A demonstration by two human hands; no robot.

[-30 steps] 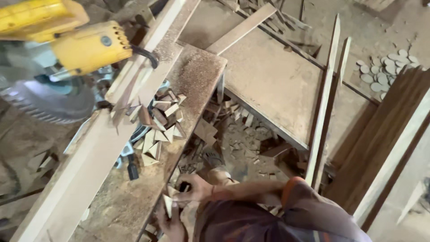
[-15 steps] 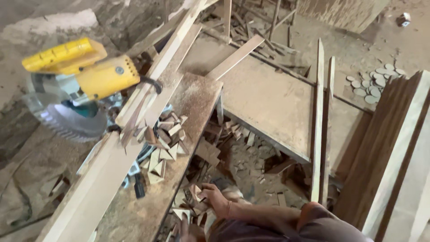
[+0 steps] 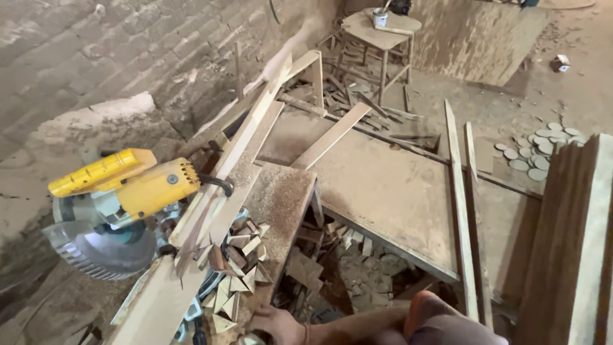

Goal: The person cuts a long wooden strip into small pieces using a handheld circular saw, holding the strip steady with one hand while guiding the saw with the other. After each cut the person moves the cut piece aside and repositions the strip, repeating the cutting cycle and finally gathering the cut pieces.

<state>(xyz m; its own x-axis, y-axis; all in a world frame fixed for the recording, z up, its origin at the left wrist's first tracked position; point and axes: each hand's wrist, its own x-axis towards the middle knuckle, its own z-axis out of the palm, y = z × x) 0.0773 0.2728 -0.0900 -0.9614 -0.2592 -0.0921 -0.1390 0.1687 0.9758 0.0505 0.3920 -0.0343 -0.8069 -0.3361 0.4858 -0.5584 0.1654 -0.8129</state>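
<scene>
One hand (image 3: 276, 323) rests at the bench (image 3: 287, 198) edge, fingers among triangular offcuts (image 3: 239, 275). Beyond the fingers stands a yellow saw (image 3: 121, 204), a long board (image 3: 211, 211) just beside it.

Yellow saw (image 3: 128, 185), tan wood offcuts (image 3: 239, 268)

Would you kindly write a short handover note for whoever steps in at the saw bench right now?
Hands: one hand rests low at the near end of the bench, beside the offcuts; I cannot tell which hand it is, nor whether it grips anything. The other hand is out of view.
Things: the yellow mitre saw stands at the left with its blade exposed. A long wooden strip lies along the sawdust-covered bench. A heap of small triangular offcuts sits by the blade.
Done: many short pieces already lie cut.
Left: the long strip is uncut; more strips lie on the big board.
</scene>
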